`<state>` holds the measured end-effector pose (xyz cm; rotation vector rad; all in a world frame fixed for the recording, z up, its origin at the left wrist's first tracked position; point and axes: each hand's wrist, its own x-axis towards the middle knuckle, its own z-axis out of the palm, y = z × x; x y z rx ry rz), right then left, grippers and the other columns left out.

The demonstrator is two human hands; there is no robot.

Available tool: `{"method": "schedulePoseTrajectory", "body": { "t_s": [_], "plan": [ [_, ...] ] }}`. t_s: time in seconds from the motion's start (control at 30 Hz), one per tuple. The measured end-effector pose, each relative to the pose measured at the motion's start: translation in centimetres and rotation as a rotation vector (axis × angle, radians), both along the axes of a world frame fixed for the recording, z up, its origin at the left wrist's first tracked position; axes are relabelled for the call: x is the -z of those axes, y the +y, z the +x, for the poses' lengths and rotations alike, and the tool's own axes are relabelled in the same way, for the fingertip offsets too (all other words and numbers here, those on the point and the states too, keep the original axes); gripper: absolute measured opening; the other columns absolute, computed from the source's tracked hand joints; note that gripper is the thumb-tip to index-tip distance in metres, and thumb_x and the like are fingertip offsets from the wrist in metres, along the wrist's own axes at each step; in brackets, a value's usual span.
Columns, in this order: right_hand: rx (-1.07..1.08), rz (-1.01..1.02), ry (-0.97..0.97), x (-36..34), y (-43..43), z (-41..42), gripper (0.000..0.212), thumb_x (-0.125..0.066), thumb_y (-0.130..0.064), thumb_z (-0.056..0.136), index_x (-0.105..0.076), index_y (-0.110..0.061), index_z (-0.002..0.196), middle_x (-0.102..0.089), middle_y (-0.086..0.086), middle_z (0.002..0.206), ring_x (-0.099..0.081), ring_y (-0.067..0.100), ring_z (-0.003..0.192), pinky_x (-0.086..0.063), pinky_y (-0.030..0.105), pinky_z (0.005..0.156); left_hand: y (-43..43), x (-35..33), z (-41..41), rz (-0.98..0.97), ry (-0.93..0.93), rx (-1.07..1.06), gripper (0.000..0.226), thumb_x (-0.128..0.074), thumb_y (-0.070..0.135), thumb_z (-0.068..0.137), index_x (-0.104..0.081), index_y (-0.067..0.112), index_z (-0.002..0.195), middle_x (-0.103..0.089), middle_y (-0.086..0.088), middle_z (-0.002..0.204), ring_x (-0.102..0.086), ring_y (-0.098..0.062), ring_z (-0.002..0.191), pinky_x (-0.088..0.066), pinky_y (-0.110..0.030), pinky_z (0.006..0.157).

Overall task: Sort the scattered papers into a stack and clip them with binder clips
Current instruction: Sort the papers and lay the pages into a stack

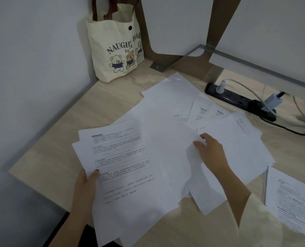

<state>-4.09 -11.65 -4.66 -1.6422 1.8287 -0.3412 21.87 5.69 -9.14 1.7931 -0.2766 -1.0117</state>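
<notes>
Left hand [85,182] pinches the printed sheets [123,166] near the surface [59,157] front-left edge, thumb on top. Right hand [210,150] sits on the scattered papers [166,107] mid-surface, too blurry to tell if it's gripping.

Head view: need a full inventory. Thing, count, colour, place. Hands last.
desk: one, light wood, under everything.
papers: many, white, scattered over the desk's middle and right.
printed sheets: a few, white with black text, front left.
separate page: one, white with print, right edge.
tote bag: one, cream with bear print and brown handles, back left corner.
power strip: one, black, back right.
white plug: one, in the strip's far end.
left hand: grips the printed sheets at their near left edge, thumb on top.
right hand: on the papers, fingers curled on a loose sheet.
</notes>
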Motion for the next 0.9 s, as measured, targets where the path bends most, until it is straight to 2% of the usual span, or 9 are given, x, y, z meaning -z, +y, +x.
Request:
{"method": "schedulePoseTrajectory", "body": {
  "t_s": [0.1, 0.2, 0.27, 0.37, 0.5, 0.57, 0.67, 0.77, 0.9],
  "plan": [
    [0.127, -0.229, -0.074, -3.9, 0.0, -1.5, 0.021, -0.048, -0.02, 0.093, -0.058, -0.008, 0.107, -0.062, 0.011, 0.093, -0.058, 0.028, 0.086, -0.039, 0.028, 0.073, -0.4, -0.5, -0.7, -0.027, 0.024, 0.01, 0.028, -0.048, 0.014, 0.094, -0.055, 0.02, 0.12, -0.062, 0.005, 0.106, -0.057, -0.021, 0.102, -0.043, -0.036, 0.089],
    [0.222, -0.516, -0.228, -9.0, 0.9, -2.1, 0.019, -0.045, -0.022, 0.095, -0.059, -0.016, 0.108, -0.059, -0.004, 0.09, -0.056, -0.005, 0.078, -0.039, 0.006, 0.067, -0.9, -1.3, -1.4, -0.045, 0.051, 0.038, 0.025, -0.048, 0.014, 0.093, -0.057, 0.021, 0.115, -0.064, 0.008, 0.103, -0.059, -0.018, 0.099, -0.044, -0.033, 0.082],
    [0.169, -0.669, -0.303, -11.7, 2.0, -1.6, 0.015, -0.045, -0.02, 0.096, -0.057, -0.025, 0.103, -0.055, -0.02, 0.085, -0.051, -0.02, 0.076, -0.036, -0.003, 0.062, -1.3, -1.7, -1.7, -0.055, 0.08, 0.031, 0.024, -0.049, 0.013, 0.093, -0.058, 0.02, 0.114, -0.064, 0.008, 0.1, -0.059, -0.018, 0.097, -0.045, -0.033, 0.08],
    [-0.054, -0.738, -0.287, -11.8, 4.2, 0.1, 0.015, -0.049, -0.023, 0.093, -0.058, -0.031, 0.102, -0.057, -0.03, 0.093, -0.053, -0.021, 0.083, -0.04, 0.001, 0.061, -1.7, -2.2, -2.0, -0.082, 0.117, 0.036, 0.022, -0.048, 0.011, 0.093, -0.059, 0.022, 0.108, -0.065, 0.009, 0.098, -0.06, -0.014, 0.093, -0.045, -0.029, 0.073],
    [-0.382, -0.619, -0.161, -6.2, 7.4, 3.0, 0.024, -0.052, -0.024, 0.087, -0.07, -0.024, 0.103, -0.067, -0.018, 0.101, -0.058, -0.007, 0.098, -0.042, 0.003, 0.082, -1.4, -1.7, -1.7, -0.07, 0.176, 0.033, 0.023, -0.048, 0.015, 0.094, -0.06, 0.021, 0.112, -0.067, 0.002, 0.104, -0.061, -0.02, 0.099, -0.047, -0.033, 0.076],
    [-0.501, -0.522, -0.125, -2.9, 8.8, 4.0, 0.021, -0.059, -0.019, 0.083, -0.071, -0.023, 0.099, -0.073, -0.012, 0.097, -0.064, 0.0, 0.089, -0.049, 0.01, 0.076, -1.2, -1.1, -1.5, -0.052, 0.225, 0.015, 0.025, -0.051, 0.021, 0.093, -0.061, 0.017, 0.116, -0.068, -0.006, 0.108, -0.062, -0.026, 0.101, -0.049, -0.036, 0.077],
    [-0.554, -0.318, -0.092, 0.4, 10.3, 5.1, 0.022, -0.053, -0.027, 0.088, -0.069, -0.027, 0.103, -0.073, -0.011, 0.1, -0.067, 0.004, 0.087, -0.054, 0.023, 0.073, -1.0, -0.5, -1.2, -0.035, 0.23, 0.021, 0.04, -0.05, 0.041, 0.091, -0.058, 0.019, 0.123, -0.063, -0.01, 0.119, -0.059, -0.028, 0.108, -0.048, -0.038, 0.082],
    [-0.582, -0.098, -0.109, 1.9, 11.0, 5.6, 0.027, -0.044, -0.032, 0.095, -0.063, -0.032, 0.115, -0.067, -0.014, 0.114, -0.062, 0.006, 0.102, -0.047, 0.019, 0.086, -0.9, -0.3, -1.3, -0.026, 0.181, 0.063, 0.059, -0.046, 0.059, 0.084, -0.051, 0.018, 0.127, -0.058, -0.006, 0.126, -0.054, -0.025, 0.117, -0.044, -0.047, 0.098],
    [-0.615, 0.053, -0.145, 2.3, 11.5, 5.9, 0.027, -0.048, -0.029, 0.094, -0.063, -0.033, 0.116, -0.066, -0.02, 0.113, -0.059, -0.001, 0.101, -0.041, 0.01, 0.084, -0.9, 0.1, -2.0, -0.06, 0.188, 0.039, 0.044, -0.053, 0.039, 0.09, -0.049, 0.025, 0.132, -0.059, 0.004, 0.124, -0.056, -0.017, 0.11, -0.043, -0.038, 0.098]
  ]
}}
